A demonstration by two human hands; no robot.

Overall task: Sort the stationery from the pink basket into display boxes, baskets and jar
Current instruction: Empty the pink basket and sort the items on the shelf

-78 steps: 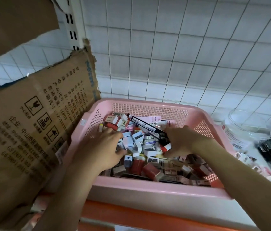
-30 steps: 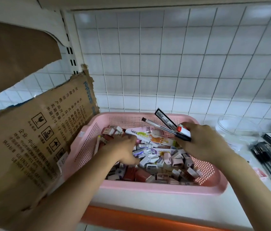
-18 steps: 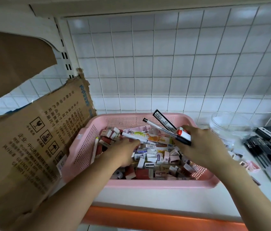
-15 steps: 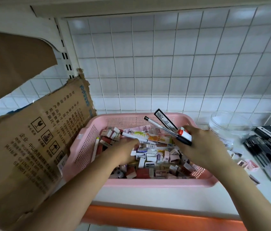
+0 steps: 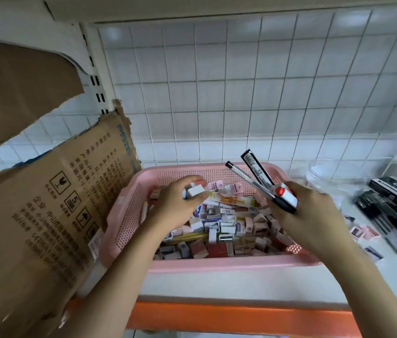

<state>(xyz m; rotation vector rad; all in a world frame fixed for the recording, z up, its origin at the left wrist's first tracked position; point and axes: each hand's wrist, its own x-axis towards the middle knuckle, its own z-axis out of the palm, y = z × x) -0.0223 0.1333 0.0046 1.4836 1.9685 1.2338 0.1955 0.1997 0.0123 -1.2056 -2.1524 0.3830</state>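
Pink basket (image 5: 219, 261) was perforated and heaped with small boxed erasers. Left hand (image 5: 180, 206) pinched a white eraser (image 5: 195, 190). Right hand (image 5: 307, 215) gripped a clear pen (image 5: 246, 179), black pack (image 5: 257, 168) and red-white item (image 5: 286, 194).

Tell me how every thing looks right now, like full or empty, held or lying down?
pink basket: full of small stationery.
left hand: pinching a small white eraser.
right hand: gripping a pen, a black box and a red-and-white item.
clear jar: open, seems empty.
black pens: lying on the counter.
cardboard box: torn, flaps open.
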